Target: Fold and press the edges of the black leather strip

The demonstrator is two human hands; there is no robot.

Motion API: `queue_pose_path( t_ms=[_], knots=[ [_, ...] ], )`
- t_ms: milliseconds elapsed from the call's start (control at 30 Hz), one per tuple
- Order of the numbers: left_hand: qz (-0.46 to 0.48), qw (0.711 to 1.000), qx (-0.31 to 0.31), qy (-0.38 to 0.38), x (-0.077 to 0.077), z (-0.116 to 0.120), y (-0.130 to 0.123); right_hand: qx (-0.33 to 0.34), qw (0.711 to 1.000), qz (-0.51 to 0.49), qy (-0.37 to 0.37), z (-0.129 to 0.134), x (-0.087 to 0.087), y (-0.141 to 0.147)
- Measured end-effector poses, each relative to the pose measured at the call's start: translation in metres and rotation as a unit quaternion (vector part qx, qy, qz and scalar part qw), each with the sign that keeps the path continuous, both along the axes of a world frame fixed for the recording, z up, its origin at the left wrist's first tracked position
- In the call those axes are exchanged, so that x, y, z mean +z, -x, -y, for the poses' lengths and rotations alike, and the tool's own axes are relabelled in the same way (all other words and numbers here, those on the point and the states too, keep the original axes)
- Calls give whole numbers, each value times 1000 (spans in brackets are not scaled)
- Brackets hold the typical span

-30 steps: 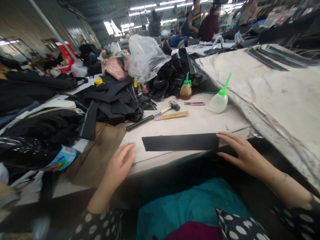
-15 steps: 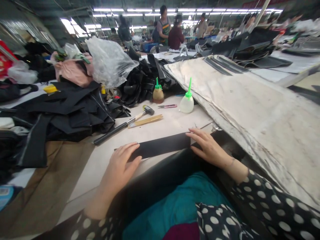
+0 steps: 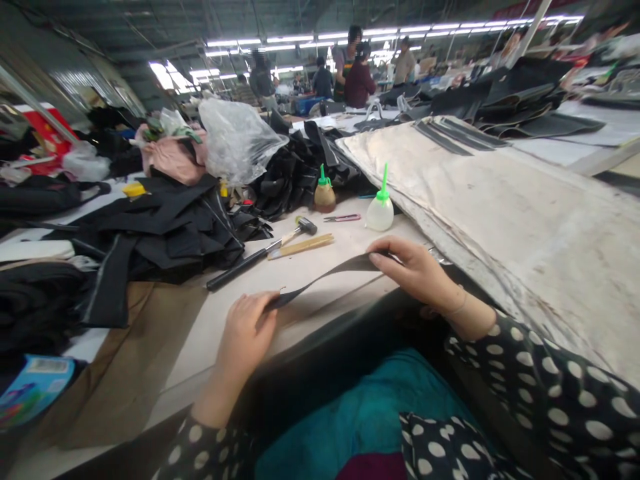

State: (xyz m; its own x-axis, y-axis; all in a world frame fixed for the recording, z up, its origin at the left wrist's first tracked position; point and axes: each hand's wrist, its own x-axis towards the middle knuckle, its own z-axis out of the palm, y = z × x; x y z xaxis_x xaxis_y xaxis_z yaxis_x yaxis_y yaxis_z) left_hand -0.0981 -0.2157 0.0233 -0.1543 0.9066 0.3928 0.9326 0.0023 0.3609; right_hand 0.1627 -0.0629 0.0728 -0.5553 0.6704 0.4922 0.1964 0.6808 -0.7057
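A black strip of material [image 3: 327, 275] stretches between my two hands, raised off the pale tabletop and bent in a shallow curve. My left hand [image 3: 250, 330] is closed on its left end, thumb below and fingers above. At the other end, my right hand [image 3: 410, 267] pinches the strip between thumb and fingers. Beyond it on the table lie a hammer [image 3: 260, 257] with a black grip, a flat yellowish stick [image 3: 303, 246] and pink-handled thread snips [image 3: 343, 218]. Two squeeze bottles with green nozzles, one brownish [image 3: 325, 197] and one whitish [image 3: 380, 213], stand behind them.
Black cut pieces [image 3: 170, 227] are heaped on the left, with a brown sheet [image 3: 140, 353] in front. A clear plastic bag [image 3: 237, 140] sits farther back. A cloth-covered board [image 3: 490, 213] slopes along the right. Several people stand in the background.
The strip lay flat under my open hands before; now both hands grip its ends and it is lifted and bowed. The camera view has shifted slightly.
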Motion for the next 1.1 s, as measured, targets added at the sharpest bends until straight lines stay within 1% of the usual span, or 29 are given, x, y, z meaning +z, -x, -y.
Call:
queue_pose_path(
  t_ms=[67,133,167,233,300,367,433,467,533,567,667,733,767,867,933,1000,1100],
  knots=[
    [63,996,60,0,11,5,6,-21,999,-13,39,-5,6,2],
    [129,986,107,23,26,7,13,-10,994,-31,103,-15,5,5],
    [161,980,113,40,32,7,16,5,988,-38,146,-22,2,7],
    [206,971,95,78,39,3,23,41,970,-35,238,-36,-9,11],
    [199,969,82,122,37,-3,26,60,948,-8,311,-48,-21,16],
    [147,973,99,149,30,-9,28,53,929,17,367,-58,-32,17],
    [88,979,111,148,21,-11,29,27,915,22,403,-63,-38,16],
    [63,982,109,142,17,-11,29,16,913,25,406,-64,-40,15],
    [14,987,96,129,15,-9,30,10,921,45,387,-65,-41,12],
    [-12,988,96,123,16,-7,29,14,927,60,370,-64,-42,11],
    [-80,988,101,86,27,-7,21,15,943,102,317,-61,-44,11],
    [-86,993,60,61,37,-13,6,-7,956,127,264,-60,-46,13],
    [-76,995,22,56,42,-19,-4,-20,962,142,231,-59,-47,15],
    [-38,993,-91,66,48,-47,-40,-49,970,186,148,-57,-48,18],
    [-28,987,-143,69,45,-71,-62,-58,970,204,121,-57,-47,20],
    [-26,982,-175,60,38,-95,-78,-52,969,218,102,-57,-46,20],
    [-33,979,-192,55,21,-120,-91,-35,963,254,79,-59,-42,18]
  ],
)
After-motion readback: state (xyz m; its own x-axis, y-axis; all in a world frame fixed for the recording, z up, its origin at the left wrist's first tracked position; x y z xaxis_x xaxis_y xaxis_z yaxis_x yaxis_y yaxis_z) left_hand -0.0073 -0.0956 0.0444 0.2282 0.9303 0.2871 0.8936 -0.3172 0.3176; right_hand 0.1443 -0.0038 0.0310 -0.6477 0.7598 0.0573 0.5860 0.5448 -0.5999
